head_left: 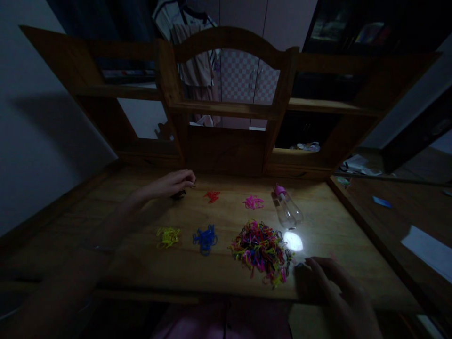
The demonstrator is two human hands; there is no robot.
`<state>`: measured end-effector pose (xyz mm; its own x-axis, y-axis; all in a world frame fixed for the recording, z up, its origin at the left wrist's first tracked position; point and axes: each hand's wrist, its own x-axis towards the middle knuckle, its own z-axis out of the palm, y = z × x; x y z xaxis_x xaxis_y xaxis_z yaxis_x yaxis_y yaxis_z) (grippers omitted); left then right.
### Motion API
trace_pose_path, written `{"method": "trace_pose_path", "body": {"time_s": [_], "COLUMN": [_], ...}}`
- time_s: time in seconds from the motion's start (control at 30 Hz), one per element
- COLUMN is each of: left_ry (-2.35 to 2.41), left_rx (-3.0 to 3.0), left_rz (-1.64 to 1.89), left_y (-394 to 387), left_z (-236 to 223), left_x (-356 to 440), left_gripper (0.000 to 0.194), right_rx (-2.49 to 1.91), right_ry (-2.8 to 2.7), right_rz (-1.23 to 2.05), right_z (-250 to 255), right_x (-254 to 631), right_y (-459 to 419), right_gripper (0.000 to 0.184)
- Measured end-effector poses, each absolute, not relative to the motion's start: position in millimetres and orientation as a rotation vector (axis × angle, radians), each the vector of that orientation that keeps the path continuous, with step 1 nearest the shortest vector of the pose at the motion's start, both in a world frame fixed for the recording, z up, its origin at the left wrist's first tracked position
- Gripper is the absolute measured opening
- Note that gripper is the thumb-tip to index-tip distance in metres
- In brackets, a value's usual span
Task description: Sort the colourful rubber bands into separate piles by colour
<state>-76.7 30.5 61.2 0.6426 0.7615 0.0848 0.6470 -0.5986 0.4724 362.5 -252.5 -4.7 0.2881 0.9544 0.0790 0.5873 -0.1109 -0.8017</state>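
Note:
My left hand hovers over a small pile of black hair bands at the back left of the wooden desk. Its fingers are pressed together, and what they hold is too small and dark to make out. Beside a large mixed heap of colourful elastic hair bands, my right hand is closed low over the desk, with a small thing by its fingertips that I cannot make out. Separate little piles lie in the middle: red bands, pink bands, yellow bands and blue bands.
A clear bulb-shaped bottle with a pink cap lies behind the mixed heap. Wooden shelving rises along the desk's back edge. To the right, a lower surface holds a white sheet and a blue card.

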Motion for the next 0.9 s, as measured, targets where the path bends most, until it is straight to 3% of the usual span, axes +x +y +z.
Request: {"method": "trace_pose_path", "body": {"time_s": [0.23,0.67,0.9], "left_ry": [1.403,1.452,1.609], "left_rx": [2.285,2.247,2.231], "left_rz": [0.272,0.387,0.280], "left_y": [40,31,47], "left_z": [31,47,24], "left_x": [-150,-137,-162], "left_gripper": [0.027,0.036,0.029], "right_rx": [-1.770,-1.772,-1.837], "right_ry": [-1.432,-1.427,-1.444], "right_rz": [0.652,0.616,0.619], "right_z": [3,11,2], "right_x": [354,346,360], "right_y": [-244,-247,-247], "right_gripper": [0.032,0.034,0.036]}}
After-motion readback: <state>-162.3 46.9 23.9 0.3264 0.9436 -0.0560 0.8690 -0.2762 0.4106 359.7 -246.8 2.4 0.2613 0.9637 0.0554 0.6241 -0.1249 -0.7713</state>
